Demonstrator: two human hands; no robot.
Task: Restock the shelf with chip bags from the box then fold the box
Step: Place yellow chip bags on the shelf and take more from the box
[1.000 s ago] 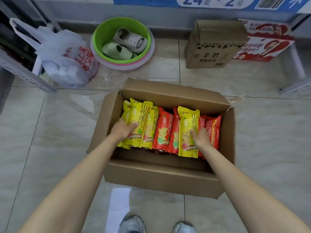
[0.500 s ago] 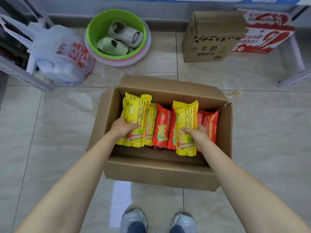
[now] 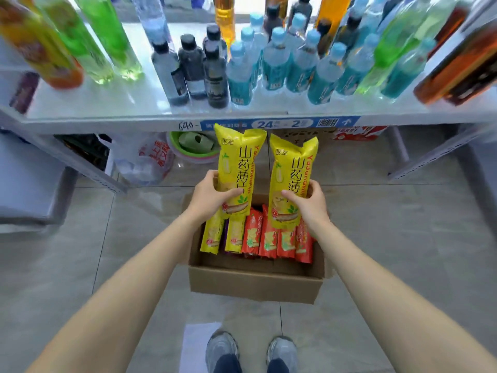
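Above the box [image 3: 255, 284], hands [image 3: 211, 195] gripping yellow bags [image 3: 238, 168]

bare shelf [image 3: 88, 103] front left of the dark bottles [image 3: 199, 68], crowded bottle rows to the right

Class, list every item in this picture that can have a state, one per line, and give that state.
Left hand: grips a yellow chip bag, lifted upright above the box.
Right hand: grips a second yellow bag, also lifted upright.
Box: open, on the floor, partly filled.
Bags in the box: standing on end, yellow and red.
Shelf: stocked with upright bottles.
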